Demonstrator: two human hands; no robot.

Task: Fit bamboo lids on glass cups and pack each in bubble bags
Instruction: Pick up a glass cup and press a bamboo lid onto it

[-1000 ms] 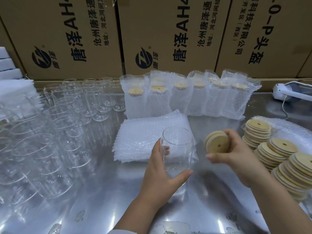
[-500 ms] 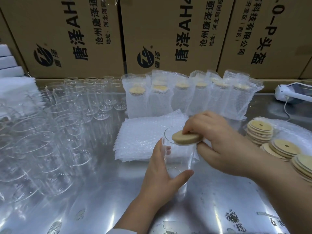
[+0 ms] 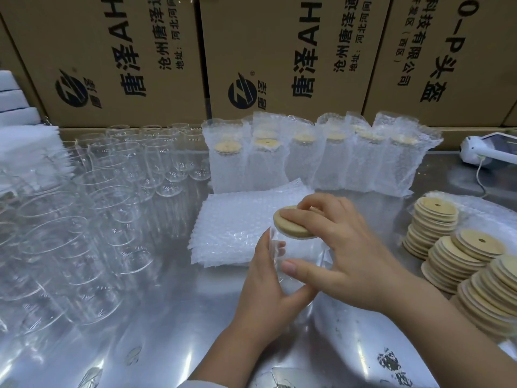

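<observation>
Her left hand (image 3: 268,281) grips the glass cup (image 3: 296,259) standing on the counter (image 3: 167,331), while her right hand (image 3: 344,247) presses the bamboo lid (image 3: 291,224) onto its rim, fingers flat.

On the left carton (image 3: 112,51), set behind the desk's (image 3: 167,317) far edge, "唐泽 AH", "沧州唐泽通" and "地址:河北" are printed sideways in black, beside a round logo marked "唐泽". The same print is repeated on the middle carton (image 3: 293,51). On the right carton (image 3: 447,51), "科技有限公司", "(西区)" and "O-P头盔" can be read.
</observation>
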